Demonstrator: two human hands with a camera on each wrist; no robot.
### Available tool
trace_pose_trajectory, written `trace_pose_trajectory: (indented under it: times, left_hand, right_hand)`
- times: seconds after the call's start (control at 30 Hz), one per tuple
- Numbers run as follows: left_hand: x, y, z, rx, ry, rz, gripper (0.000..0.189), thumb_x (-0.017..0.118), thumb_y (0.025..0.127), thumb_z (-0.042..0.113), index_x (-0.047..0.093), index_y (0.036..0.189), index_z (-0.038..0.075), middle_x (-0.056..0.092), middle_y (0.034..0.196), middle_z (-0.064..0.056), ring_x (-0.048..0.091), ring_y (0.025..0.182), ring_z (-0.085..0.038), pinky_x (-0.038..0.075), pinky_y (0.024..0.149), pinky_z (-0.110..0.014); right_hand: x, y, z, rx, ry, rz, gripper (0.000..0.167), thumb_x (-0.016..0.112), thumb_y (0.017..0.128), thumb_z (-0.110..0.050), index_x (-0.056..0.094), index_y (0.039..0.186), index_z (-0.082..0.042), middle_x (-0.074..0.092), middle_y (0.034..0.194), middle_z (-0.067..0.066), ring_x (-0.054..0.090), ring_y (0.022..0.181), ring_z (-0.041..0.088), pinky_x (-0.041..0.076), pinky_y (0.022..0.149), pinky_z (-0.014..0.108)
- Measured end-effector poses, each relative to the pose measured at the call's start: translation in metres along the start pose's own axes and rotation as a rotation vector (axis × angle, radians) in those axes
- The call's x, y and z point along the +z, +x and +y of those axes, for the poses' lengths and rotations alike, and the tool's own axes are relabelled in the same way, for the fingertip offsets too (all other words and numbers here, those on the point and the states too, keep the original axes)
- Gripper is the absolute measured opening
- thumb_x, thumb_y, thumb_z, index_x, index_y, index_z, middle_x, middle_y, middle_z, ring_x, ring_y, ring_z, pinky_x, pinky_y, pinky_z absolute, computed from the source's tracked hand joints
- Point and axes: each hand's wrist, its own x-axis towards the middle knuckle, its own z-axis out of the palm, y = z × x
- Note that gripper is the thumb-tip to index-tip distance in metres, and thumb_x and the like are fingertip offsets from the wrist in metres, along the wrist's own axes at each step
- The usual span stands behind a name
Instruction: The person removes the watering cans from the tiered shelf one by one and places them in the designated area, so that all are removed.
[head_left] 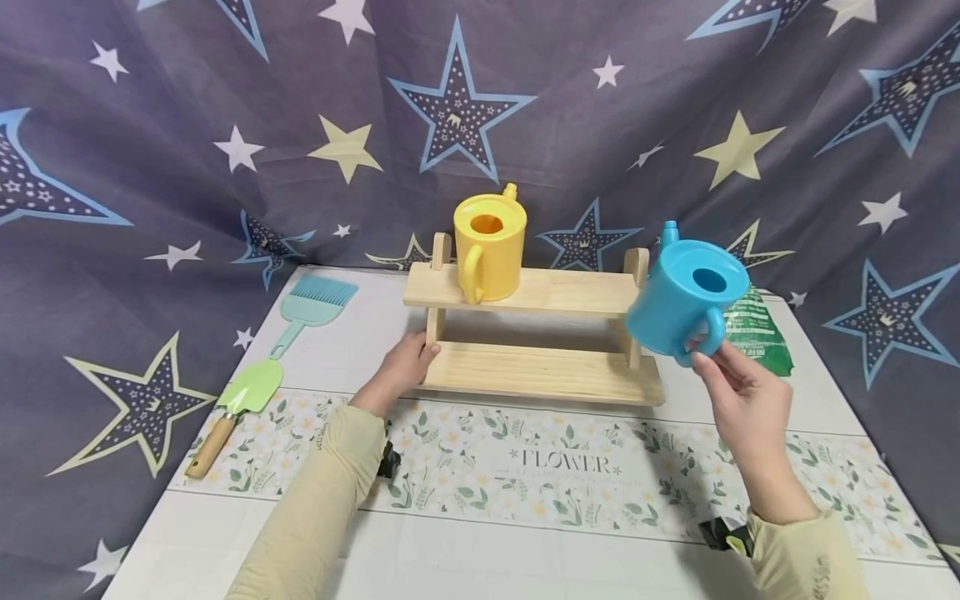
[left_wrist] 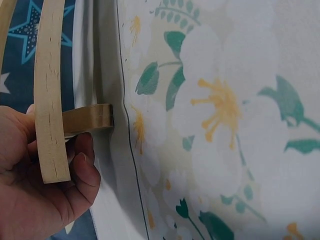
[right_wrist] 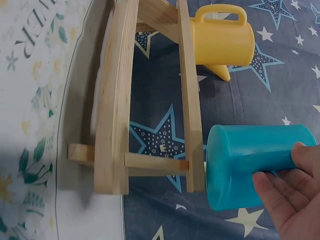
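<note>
**Blue watering can (head_left: 667, 304) held by its handle at the wooden shelf's right end**

Nearest are two pale sleeves (head_left: 315, 500) over a white tabletop (head_left: 525, 558) with a floral band lettered "FLOWER". At left lies a trowel (head_left: 251, 387), wooden handle toward the viewer, green blade away. The right hand's (head_left: 750, 400) grip pinches the blue can's handle; the can tilts just above the upper board's right end, and whether it touches I cannot tell. The left hand's (head_left: 397, 367) grip is curled round the left end of the two-tier wooden shelf (head_left: 540, 371). Beyond the trowel lies a blue brush (head_left: 311, 307); a green bag (head_left: 757, 333) sits behind the blue can. A yellow watering can (head_left: 502, 258) stands upright on the upper board, left of centre. Farthest hangs a star-patterned curtain (head_left: 562, 125).
</note>
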Motion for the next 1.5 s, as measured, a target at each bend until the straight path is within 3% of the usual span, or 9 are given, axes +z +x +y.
trace_pose_trajectory:
  times: [0.37, 0.63, 0.83, 1.17, 1.33, 1.5]
  left_hand:
    - [-0.001, -0.001, 0.0, 0.004, -0.003, -0.003, 0.048, 0.04, 0.106, 0.027, 0.04, 0.147, 0.001, 0.052, 0.119, -0.019, 0.056, 0.097, -0.028, 0.045, 0.089, -0.047]
    - [-0.001, -0.002, 0.001, 0.007, 0.003, -0.001, 0.048, 0.04, 0.106, 0.028, 0.041, 0.146, 0.0, 0.052, 0.12, -0.019, 0.055, 0.101, -0.029, 0.045, 0.092, -0.048]
    - [-0.001, -0.003, 0.002, 0.011, 0.004, 0.002, 0.048, 0.04, 0.106, 0.027, 0.041, 0.145, -0.001, 0.052, 0.12, -0.019, 0.055, 0.1, -0.029, 0.045, 0.091, -0.048]
    - [0.0, -0.004, 0.004, 0.007, 0.006, 0.005, 0.048, 0.04, 0.106, 0.027, 0.041, 0.145, -0.002, 0.052, 0.121, -0.02, 0.056, 0.1, -0.03, 0.045, 0.091, -0.048]
    - [0.001, -0.004, 0.003, -0.014, -0.015, -0.013, 0.05, 0.038, 0.107, 0.028, 0.038, 0.147, 0.0, 0.049, 0.128, -0.02, 0.055, 0.111, -0.031, 0.044, 0.097, -0.049]
    - [0.001, -0.003, 0.002, -0.019, -0.013, -0.018, 0.05, 0.037, 0.107, 0.029, 0.036, 0.148, 0.001, 0.046, 0.133, -0.02, 0.052, 0.118, -0.033, 0.041, 0.101, -0.05]
  right_hand:
    - [-0.018, -0.006, 0.009, 0.022, -0.053, 0.061, 0.037, 0.07, 0.091, -0.007, 0.064, 0.127, -0.005, 0.068, 0.107, 0.022, 0.056, 0.087, -0.021, 0.045, 0.076, 0.005]
    - [-0.03, -0.014, 0.023, 0.062, -0.037, 0.069, 0.038, 0.069, 0.092, -0.011, 0.065, 0.129, -0.013, 0.067, 0.104, -0.016, 0.06, 0.084, -0.016, 0.046, 0.078, 0.006]
    - [-0.038, -0.019, 0.032, 0.072, -0.065, 0.085, 0.039, 0.069, 0.092, -0.011, 0.064, 0.13, -0.013, 0.062, 0.101, -0.025, 0.06, 0.084, -0.016, 0.045, 0.078, 0.005]
    - [-0.043, -0.026, 0.045, 0.128, -0.087, 0.083, 0.039, 0.07, 0.091, -0.009, 0.064, 0.13, -0.011, 0.065, 0.099, -0.018, 0.059, 0.081, -0.018, 0.046, 0.074, 0.005]
    - [-0.043, -0.03, 0.051, 0.152, -0.137, 0.074, 0.039, 0.071, 0.091, -0.01, 0.064, 0.129, -0.006, 0.07, 0.105, 0.005, 0.055, 0.08, -0.022, 0.045, 0.073, 0.003]
    - [-0.042, -0.033, 0.059, 0.28, -0.155, 0.022, 0.039, 0.069, 0.092, -0.015, 0.063, 0.13, -0.008, 0.068, 0.111, 0.019, 0.054, 0.079, -0.021, 0.045, 0.072, 0.004]
